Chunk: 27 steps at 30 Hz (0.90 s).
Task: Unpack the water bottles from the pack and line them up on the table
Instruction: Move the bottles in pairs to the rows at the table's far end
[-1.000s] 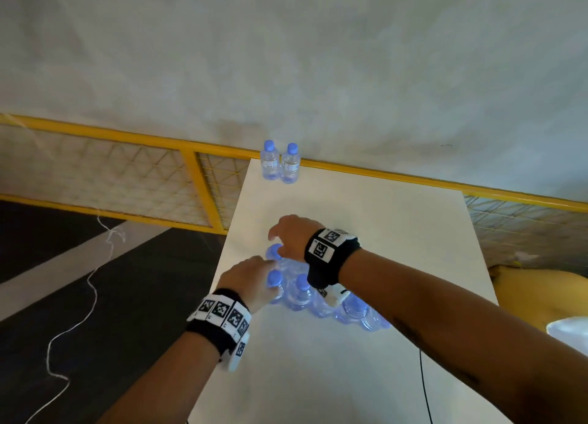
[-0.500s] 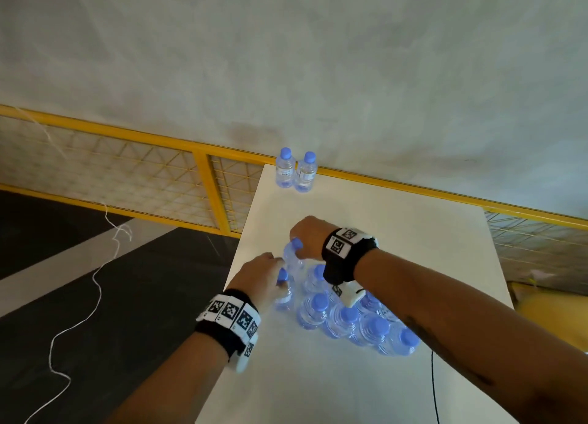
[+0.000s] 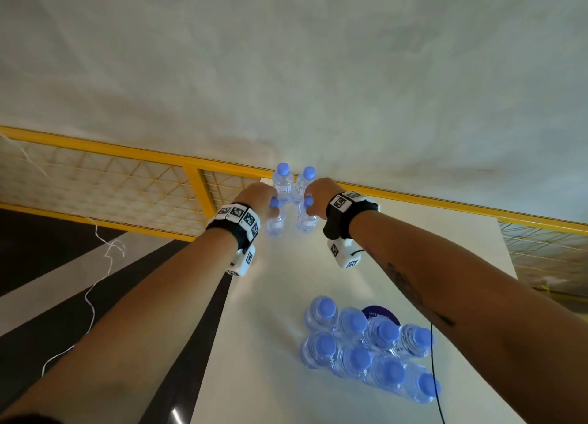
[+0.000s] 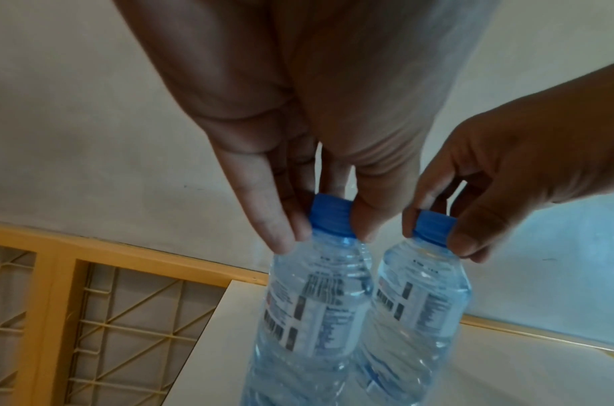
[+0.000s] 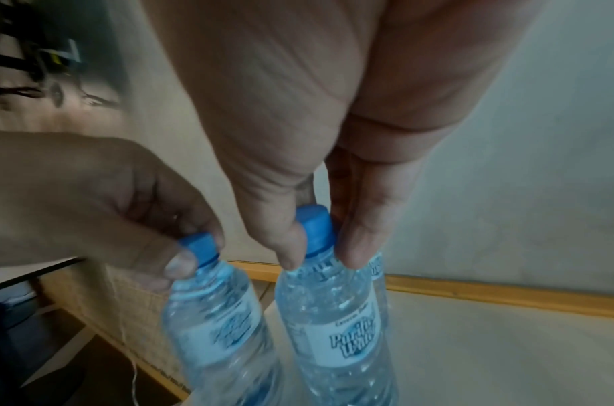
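My left hand (image 3: 259, 197) pinches the blue cap of a clear water bottle (image 3: 275, 223) at the far left of the white table (image 3: 280, 376). Right beside it my right hand (image 3: 318, 194) pinches the cap of a second bottle (image 3: 306, 221). In the left wrist view the left bottle (image 4: 312, 307) hangs from the fingertips (image 4: 281, 233); the right wrist view shows the right bottle (image 5: 337, 324) held the same way. Just behind them two bottles (image 3: 282, 182) stand at the table's far edge. The pack (image 3: 369, 350) with several bottles lies near me on the table.
A yellow railing with mesh panels (image 3: 133, 156) runs behind the table's far edge, against a pale wall. A black cable (image 3: 434, 376) crosses the table by the pack. Dark floor and a white string (image 3: 92, 296) lie to the left.
Both hands have lifted a bottle each out of the pack and carried them away from me to the far end of the table, just in front of the two standing bottles.
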Motion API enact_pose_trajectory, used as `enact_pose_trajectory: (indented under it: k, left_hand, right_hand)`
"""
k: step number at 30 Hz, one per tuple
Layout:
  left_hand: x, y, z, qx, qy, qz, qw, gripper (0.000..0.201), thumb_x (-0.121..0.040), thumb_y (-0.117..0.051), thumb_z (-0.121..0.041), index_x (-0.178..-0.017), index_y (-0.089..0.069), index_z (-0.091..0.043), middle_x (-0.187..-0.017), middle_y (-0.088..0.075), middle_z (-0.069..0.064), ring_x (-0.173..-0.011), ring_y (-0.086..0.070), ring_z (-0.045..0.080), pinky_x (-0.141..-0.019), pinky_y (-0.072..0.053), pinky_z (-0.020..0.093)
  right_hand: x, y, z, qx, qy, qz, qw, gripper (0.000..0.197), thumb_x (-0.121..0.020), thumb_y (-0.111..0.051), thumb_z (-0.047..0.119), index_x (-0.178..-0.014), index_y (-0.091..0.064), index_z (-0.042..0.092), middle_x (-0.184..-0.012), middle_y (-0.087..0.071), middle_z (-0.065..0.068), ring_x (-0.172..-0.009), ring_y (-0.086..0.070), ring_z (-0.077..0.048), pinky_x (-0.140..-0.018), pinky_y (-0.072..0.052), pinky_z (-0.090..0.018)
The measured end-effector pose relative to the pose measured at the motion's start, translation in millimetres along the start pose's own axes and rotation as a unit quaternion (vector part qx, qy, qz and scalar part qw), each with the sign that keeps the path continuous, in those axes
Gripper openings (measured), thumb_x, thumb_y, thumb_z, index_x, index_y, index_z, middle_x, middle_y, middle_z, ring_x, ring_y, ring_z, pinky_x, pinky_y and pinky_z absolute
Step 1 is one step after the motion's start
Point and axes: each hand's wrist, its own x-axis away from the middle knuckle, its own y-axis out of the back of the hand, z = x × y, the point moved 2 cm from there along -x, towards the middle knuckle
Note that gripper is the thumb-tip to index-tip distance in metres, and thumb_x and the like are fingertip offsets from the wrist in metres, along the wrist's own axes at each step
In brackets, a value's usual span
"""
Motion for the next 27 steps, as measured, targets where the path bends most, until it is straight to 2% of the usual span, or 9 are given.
enact_pose_trajectory:
  k: [3, 6, 9, 10, 13, 16, 18, 24, 27]
  left_hand:
    - [-31.0, 2.5, -0.5, -0.022, -0.003, 0.012, 1.000, 0.011, -0.094, -0.064, -0.022, -0.087, -0.057, -0.018, -0.079, -0.052, -0.003, -0.082, -0.053, 0.025, -0.075, -0.038, 0.032]
    - [-50.4, -2.6, -4.1, -0.052, 0.011, 0.025, 0.998, 0.021, -0.095, -0.058, -0.019, -0.075, -0.051, -0.020, -0.073, -0.047, -0.004, -0.080, -0.054, 0.026, -0.072, -0.040, 0.033]
    - [-63.0, -8.8, -6.5, -0.059, 0.019, 0.030, 0.998, 0.011, -0.095, -0.056, -0.020, -0.085, -0.058, -0.017, -0.074, -0.048, -0.003, -0.082, -0.056, 0.026, -0.073, -0.041, 0.033]
    - [-65.7, -9.3, -7.1, -0.057, 0.020, 0.028, 0.998, 0.010, -0.096, -0.056, -0.020, -0.088, -0.060, -0.016, -0.075, -0.050, -0.002, -0.083, -0.057, 0.026, -0.073, -0.042, 0.033]
    - [-71.4, -11.1, -5.0, -0.050, 0.018, 0.013, 0.998, 0.012, -0.097, -0.057, -0.022, -0.089, -0.061, -0.014, -0.083, -0.061, 0.003, -0.087, -0.062, 0.028, -0.074, -0.042, 0.033]
    - [-75.0, -12.4, -1.8, -0.036, 0.012, -0.006, 0.999, 0.019, -0.097, -0.057, -0.023, -0.101, -0.069, -0.009, -0.100, -0.071, 0.010, -0.095, -0.066, 0.031, -0.076, -0.042, 0.032]
    - [-76.4, -14.2, 1.0, -0.026, 0.009, -0.018, 0.999, 0.021, -0.098, -0.057, -0.023, -0.106, -0.070, -0.008, -0.106, -0.074, 0.011, -0.101, -0.068, 0.033, -0.078, -0.042, 0.032]
    - [-74.9, -12.6, -1.3, -0.042, 0.001, -0.020, 0.999, 0.018, -0.098, -0.055, -0.019, -0.104, -0.067, -0.008, -0.108, -0.072, 0.014, -0.104, -0.068, 0.035, -0.077, -0.042, 0.033]
    - [-67.3, -8.7, -2.5, -0.037, 0.001, -0.011, 0.999, 0.017, -0.094, -0.061, -0.027, -0.106, -0.063, -0.014, -0.107, -0.070, 0.011, -0.103, -0.067, 0.034, -0.077, -0.045, 0.035]
  right_hand:
    - [-12.6, -4.3, -1.8, -0.035, -0.012, -0.024, 0.999, 0.013, -0.085, -0.067, 0.024, -0.078, -0.061, 0.015, -0.074, -0.055, 0.000, -0.067, -0.055, -0.023, -0.061, -0.039, -0.029]
    - [-22.4, -13.1, -4.5, -0.061, -0.009, -0.030, 0.998, 0.008, -0.085, -0.067, 0.023, -0.086, -0.061, 0.017, -0.084, -0.057, -0.001, -0.083, -0.060, -0.028, -0.065, -0.042, -0.030]
    - [-31.0, -19.2, -6.7, -0.077, -0.012, -0.058, 0.995, 0.032, -0.086, -0.067, 0.021, -0.116, -0.066, 0.011, -0.113, -0.064, -0.011, -0.105, -0.062, -0.033, -0.082, -0.051, -0.037]
    - [-33.1, -19.2, -6.6, -0.076, -0.014, -0.069, 0.995, 0.036, -0.086, -0.067, 0.022, -0.120, -0.065, 0.009, -0.118, -0.064, -0.014, -0.108, -0.062, -0.034, -0.085, -0.051, -0.038]
    - [-36.7, -18.7, -4.3, -0.090, -0.022, -0.085, 0.992, 0.034, -0.086, -0.067, 0.020, -0.117, -0.065, 0.006, -0.114, -0.065, -0.016, -0.105, -0.063, -0.035, -0.080, -0.050, -0.037]
    - [-36.6, -17.0, -2.9, -0.101, -0.029, -0.091, 0.990, 0.031, -0.086, -0.066, 0.017, -0.113, -0.065, 0.002, -0.104, -0.064, -0.018, -0.101, -0.064, -0.037, -0.072, -0.045, -0.035]
    - [-36.9, -16.5, -2.3, -0.110, -0.031, -0.096, 0.989, 0.031, -0.085, -0.068, 0.017, -0.112, -0.064, 0.001, -0.106, -0.065, -0.020, -0.099, -0.064, -0.037, -0.070, -0.042, -0.034]
    - [-34.8, -16.0, -0.9, -0.133, -0.038, -0.091, 0.986, 0.035, -0.086, -0.068, 0.018, -0.116, -0.063, 0.002, -0.116, -0.063, -0.020, -0.104, -0.063, -0.037, -0.074, -0.045, -0.035]
    - [-26.0, -14.2, 0.3, -0.142, -0.050, -0.079, 0.985, 0.040, -0.085, -0.069, 0.020, -0.120, -0.060, 0.003, -0.115, -0.062, -0.018, -0.101, -0.062, -0.035, -0.076, -0.048, -0.037]
